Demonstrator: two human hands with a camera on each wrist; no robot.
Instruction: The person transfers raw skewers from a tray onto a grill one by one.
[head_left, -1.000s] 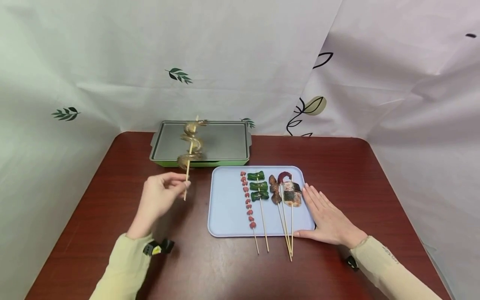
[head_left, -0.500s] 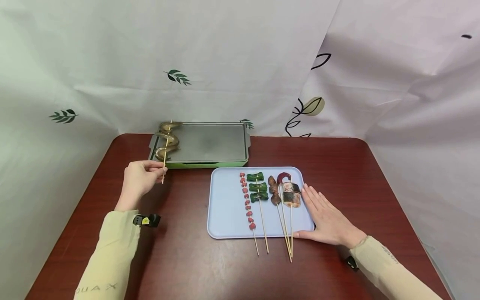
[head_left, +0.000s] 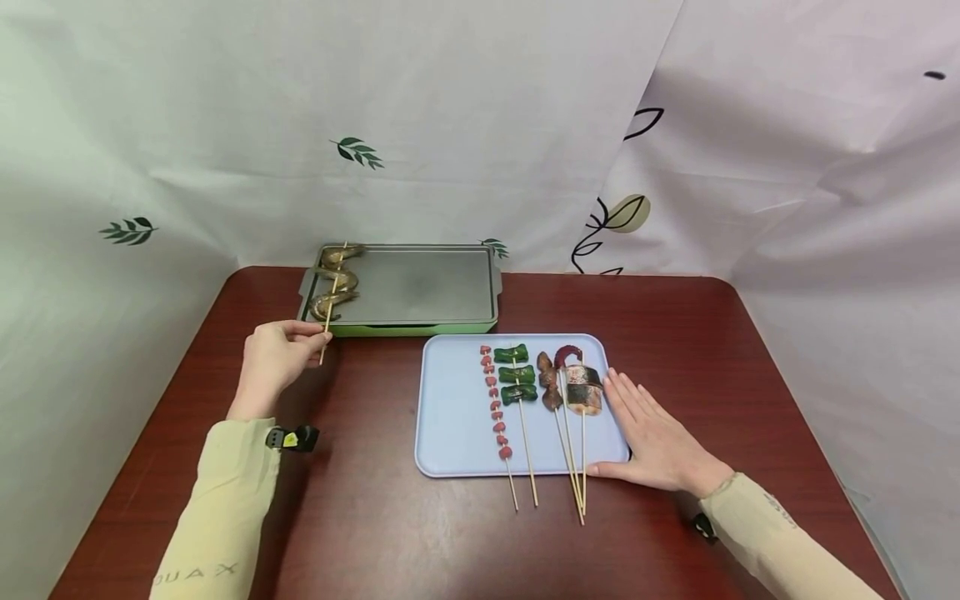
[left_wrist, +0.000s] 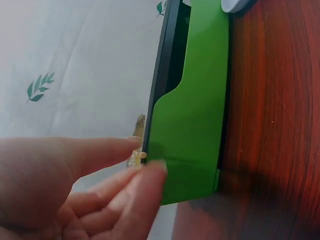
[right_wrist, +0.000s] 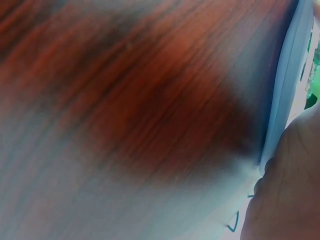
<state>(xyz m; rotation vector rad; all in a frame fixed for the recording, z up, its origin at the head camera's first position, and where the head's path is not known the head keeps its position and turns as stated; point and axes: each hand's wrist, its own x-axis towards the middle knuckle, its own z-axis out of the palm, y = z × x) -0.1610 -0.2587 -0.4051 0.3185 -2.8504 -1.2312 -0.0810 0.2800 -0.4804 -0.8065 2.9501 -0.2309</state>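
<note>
My left hand (head_left: 276, 358) pinches the bare stick end of a shrimp skewer (head_left: 335, 282) between thumb and fingers. Its curled shrimp lie over the left side of the grey grill plate (head_left: 420, 285), and the stick juts past the front edge. In the left wrist view the fingertips are right beside the grill's green side (left_wrist: 192, 125). My right hand (head_left: 660, 442) rests with straight fingers along the right rim of the light blue tray (head_left: 453, 417). Beside that hand lie a fish-piece skewer (head_left: 584, 392), a dark red tentacle skewer (head_left: 567, 353) and a brown meat skewer (head_left: 548, 383).
Farther left on the tray lie a green vegetable-roll skewer (head_left: 517, 375) and a skewer of small red pieces (head_left: 495, 404). Several stick ends overhang the tray's front edge. The dark red wooden table (head_left: 420, 542) meets white cloth walls (head_left: 465, 100) behind the grill.
My left hand has carried the shrimp skewer leftward from over the middle of the grill to its left side, with only a slight shift lately. My right hand has stayed at the tray.
</note>
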